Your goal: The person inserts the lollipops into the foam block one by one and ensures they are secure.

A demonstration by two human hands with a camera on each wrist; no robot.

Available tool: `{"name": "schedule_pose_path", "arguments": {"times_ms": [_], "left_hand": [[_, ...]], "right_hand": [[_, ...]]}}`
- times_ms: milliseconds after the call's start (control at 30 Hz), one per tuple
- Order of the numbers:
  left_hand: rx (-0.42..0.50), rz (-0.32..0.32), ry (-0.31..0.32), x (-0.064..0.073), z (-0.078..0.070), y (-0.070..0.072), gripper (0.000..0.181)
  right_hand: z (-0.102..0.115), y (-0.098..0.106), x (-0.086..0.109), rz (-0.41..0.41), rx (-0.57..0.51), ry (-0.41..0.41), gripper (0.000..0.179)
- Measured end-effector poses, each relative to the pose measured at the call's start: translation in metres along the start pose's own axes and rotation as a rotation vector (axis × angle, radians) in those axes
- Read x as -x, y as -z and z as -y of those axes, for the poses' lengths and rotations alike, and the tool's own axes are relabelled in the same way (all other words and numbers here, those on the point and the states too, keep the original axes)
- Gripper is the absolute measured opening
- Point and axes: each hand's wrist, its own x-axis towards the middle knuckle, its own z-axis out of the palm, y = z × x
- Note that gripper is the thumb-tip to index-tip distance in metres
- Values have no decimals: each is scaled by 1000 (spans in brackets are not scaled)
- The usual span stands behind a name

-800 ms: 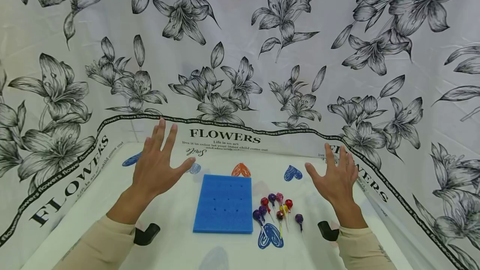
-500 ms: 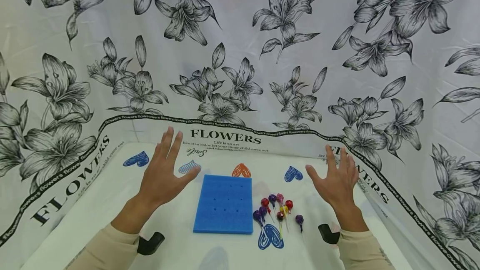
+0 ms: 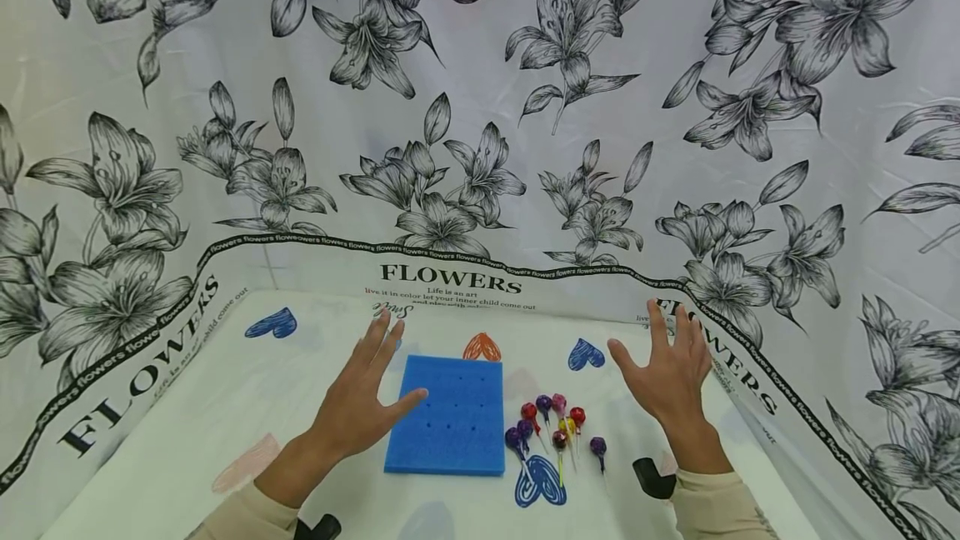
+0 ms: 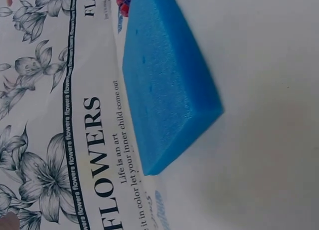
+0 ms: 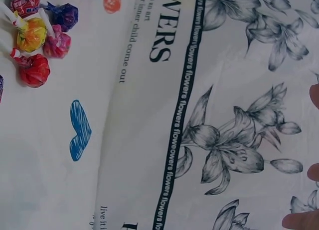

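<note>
A blue foam block [image 3: 446, 440] with rows of small holes lies flat on the table; its thick side shows in the left wrist view. My left hand [image 3: 356, 407] hovers at the block's left edge with fingers straight and thumb spread, holding nothing. To the right of the block lies a loose cluster of wrapped lollipops, among them a red lollipop [image 5: 35, 70], a yellow lollipop [image 5: 32, 35] and a pink one. One purple lollipop [image 3: 597, 446] lies apart on the right. My right hand [image 3: 667, 369], fingers extended, is raised to the right of the lollipops and touches nothing.
A white cloth with printed hearts covers the table [image 3: 172, 457]. Behind and at both sides hangs a flower-printed curtain [image 3: 480, 48] with a black lettered band. A black wrist-worn piece [image 3: 654, 478] sits beneath my right wrist.
My left hand has moved right and nearer, from the table's left side to the foam block's edge. The right hand has barely moved. Block and lollipops stay where they were.
</note>
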Motion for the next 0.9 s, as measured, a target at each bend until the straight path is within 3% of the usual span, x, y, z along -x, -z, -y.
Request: {"name": "schedule_pose_path", "arguments": {"times_ms": [100,333,567,900], "left_hand": [[18,35,21,7,1,-9,98],[89,122,133,22,5,-28,93],[140,183,185,37,12,-46,91],[212,246,266,45,18,-59,87]], "right_hand": [[0,0,1,-2,-2,-1,84],[1,-1,3,19,-19,-14,83],[0,-2,5,23,-17,-23,83],[-1,-5,7,47,-12,-45,83]]}}
